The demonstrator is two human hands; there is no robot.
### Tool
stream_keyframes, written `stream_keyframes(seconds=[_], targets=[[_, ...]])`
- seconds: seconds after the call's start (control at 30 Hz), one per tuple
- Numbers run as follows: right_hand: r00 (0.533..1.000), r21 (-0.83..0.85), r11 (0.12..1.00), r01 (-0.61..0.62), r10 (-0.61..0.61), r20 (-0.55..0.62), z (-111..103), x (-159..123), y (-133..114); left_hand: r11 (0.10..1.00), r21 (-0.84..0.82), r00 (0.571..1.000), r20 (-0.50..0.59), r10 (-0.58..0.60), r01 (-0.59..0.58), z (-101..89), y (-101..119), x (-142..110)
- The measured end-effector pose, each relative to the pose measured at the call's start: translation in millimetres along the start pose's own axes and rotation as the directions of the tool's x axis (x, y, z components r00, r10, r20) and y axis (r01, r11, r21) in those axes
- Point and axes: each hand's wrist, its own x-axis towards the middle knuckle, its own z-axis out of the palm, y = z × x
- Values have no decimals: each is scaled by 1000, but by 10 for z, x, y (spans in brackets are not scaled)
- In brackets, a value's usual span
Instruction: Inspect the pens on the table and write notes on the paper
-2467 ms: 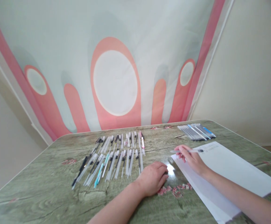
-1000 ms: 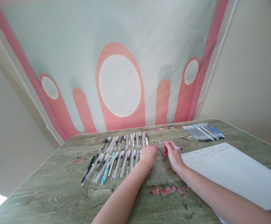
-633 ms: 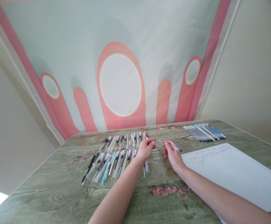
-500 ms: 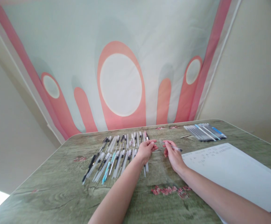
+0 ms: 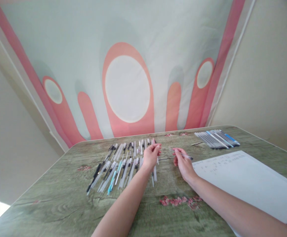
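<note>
My right hand (image 5: 183,162) is closed around a slim clear pen (image 5: 187,156) whose dark end sticks out to the right. My left hand (image 5: 151,156) hovers over the right end of the laid-out pen parts, thumb and fingertips pinched together. Whatever is between those fingertips, if anything, is too small to make out. Pen parts lie in two rows: a far row (image 5: 120,152) and a near row (image 5: 112,167) of clear barrels, caps and dark refills. A turquoise pen (image 5: 112,182) lies at the front of the near row. My left hand and forearm hide part of both rows.
A white sheet of paper (image 5: 247,184) with faint handwriting lies on the right, partly under my right forearm. Beyond it, a bundle of pens (image 5: 216,140) lies side by side. The wood-patterned table (image 5: 66,197) ends at a wall with a pink patterned hanging (image 5: 128,130).
My left hand has drawn back to the left, away from my right hand, to the pen parts. My right hand has stayed in place with the pen.
</note>
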Motion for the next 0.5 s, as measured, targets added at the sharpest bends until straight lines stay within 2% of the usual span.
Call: stream_keyframes(seconds=[0.07, 0.13, 0.2, 0.27, 0.33, 0.4, 0.5], targets=[[1000, 1, 1000, -1, 1, 4, 2, -4, -6, 981, 184, 998, 21, 58, -61, -84, -7, 36], [1000, 3, 1000, 0, 0, 8, 4, -8, -11, 900, 410, 989, 91, 120, -147, -150, -21, 34], [1000, 8, 1000, -1, 0, 11, 5, -10, -15, 737, 628, 968, 170, 182, -249, -177, -29, -8], [1000, 9, 1000, -2, 2, 13, 6, -11, -15, 539, 778, 946, 244, 214, -322, -161, -20, -73], [1000, 5, 1000, 0, 0, 19, 6, -10, -11, 372, 862, 936, 289, 199, -345, -115, 4, -140], [1000, -1, 1000, 2, -2, 24, 4, -8, -4, 253, 909, 940, 299, 162, -332, -63, 28, -192], [1000, -7, 1000, 0, 0, 17, 2, -4, 6, 172, 937, 950, 287, 121, -305, -13, 43, -232]])
